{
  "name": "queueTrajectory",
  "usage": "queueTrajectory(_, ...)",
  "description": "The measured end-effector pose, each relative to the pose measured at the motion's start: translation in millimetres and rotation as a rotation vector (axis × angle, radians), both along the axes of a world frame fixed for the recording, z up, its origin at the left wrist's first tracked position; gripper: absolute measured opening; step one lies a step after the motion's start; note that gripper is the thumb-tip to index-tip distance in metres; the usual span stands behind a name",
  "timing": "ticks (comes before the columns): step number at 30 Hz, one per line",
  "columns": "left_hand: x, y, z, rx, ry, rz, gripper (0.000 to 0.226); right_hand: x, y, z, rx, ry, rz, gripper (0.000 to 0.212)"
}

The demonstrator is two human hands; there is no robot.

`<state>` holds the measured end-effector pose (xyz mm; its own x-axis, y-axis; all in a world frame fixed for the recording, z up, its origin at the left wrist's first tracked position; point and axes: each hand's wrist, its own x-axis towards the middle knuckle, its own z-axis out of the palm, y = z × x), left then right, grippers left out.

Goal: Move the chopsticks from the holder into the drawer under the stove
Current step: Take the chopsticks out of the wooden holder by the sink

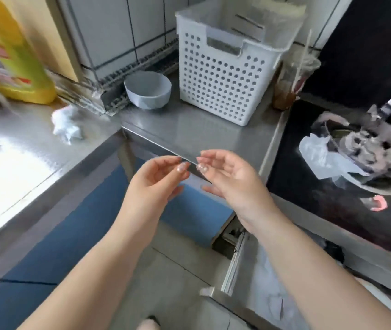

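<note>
My left hand (pixel 156 181) and my right hand (pixel 233 179) hover side by side in front of the steel counter's edge, palms facing each other. Their fingers are loosely curled and apart, and they hold nothing. A steel drawer (pixel 258 284) stands pulled out under the black glass stove top (pixel 327 186), below my right forearm; I see no chopsticks in its visible part. A clear cup-like holder (pixel 289 84) stands at the back between the basket and the stove, with one thin pale stick (pixel 304 50) rising from it.
A white perforated basket (pixel 225 75) and a grey bowl (pixel 148 92) sit on the steel counter (pixel 189 129) at the back. A yellow bottle (pixel 15 58) and crumpled white tissue (pixel 67 123) lie on the left counter. Blue cabinet fronts (pixel 70 234) and floor lie below.
</note>
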<state>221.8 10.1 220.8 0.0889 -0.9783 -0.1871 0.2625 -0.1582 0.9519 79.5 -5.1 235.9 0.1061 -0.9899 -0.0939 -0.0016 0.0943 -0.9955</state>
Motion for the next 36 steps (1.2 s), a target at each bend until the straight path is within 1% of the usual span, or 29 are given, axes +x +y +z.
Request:
queueTrajectory(4, 69.8, 6.7, 61.8, 0.018, 0.0, 0.135, 0.011, 69.6, -21.4, 59.8, -0.017, 0.008, 0.163, 0.017)
queueTrajectory(7, 125.6, 19.3, 93.5, -0.002, -0.034, 0.279, 0.012, 130.8, -30.1, 91.6, -0.052, -0.018, 0.311, 0.017)
queueTrajectory(10, 177.6, 38.2, 111.8, -0.023, -0.062, 0.426, 0.025, 191.4, -31.8, 108.3, -0.1, -0.012, 0.468, 0.018)
queueTrajectory(13, 221.0, 65.7, 123.1, -0.024, -0.052, 0.582, 0.036, 247.9, -25.7, 119.2, -0.124, -0.001, 0.656, 0.022)
queueTrajectory(17, 264.3, 107.7, 137.0, -0.015, -0.097, 0.84, 0.029, 315.3, -10.7, 131.8, -0.176, 0.009, 0.895, 0.025)
queueTrajectory(18, 272.7, 119.8, 140.5, -0.012, -0.112, 0.906, 0.031, 331.2, -5.4, 133.8, -0.177, -0.003, 0.944, 0.023)
queueTrajectory(20, 286.7, 145.4, 147.2, -0.008, -0.129, 1.02, 0.041, 361.9, 8.6, 137.4, -0.162, -0.035, 1.034, 0.02)
queueTrajectory(22, 297.5, 171.7, 151.4, -0.013, -0.139, 1.111, 0.044, 388.4, 26.6, 137.9, -0.146, -0.065, 1.122, 0.019)
queueTrajectory(26, 313.3, 223.2, 154.4, -0.032, -0.114, 1.295, 0.041, 432.0, 72.4, 137.4, -0.153, -0.059, 1.313, 0.021)
queueTrajectory(33, 354.6, 308.9, 156.8, -0.061, -0.085, 1.498, 0.023, 503.0, 164.3, 139.7, -0.127, -0.055, 1.509, 0.021)
queueTrajectory(36, 386.1, 362.5, 156.0, -0.08, -0.096, 1.566, 0.027, 545.5, 219.2, 139.4, -0.141, -0.039, 1.582, 0.02)
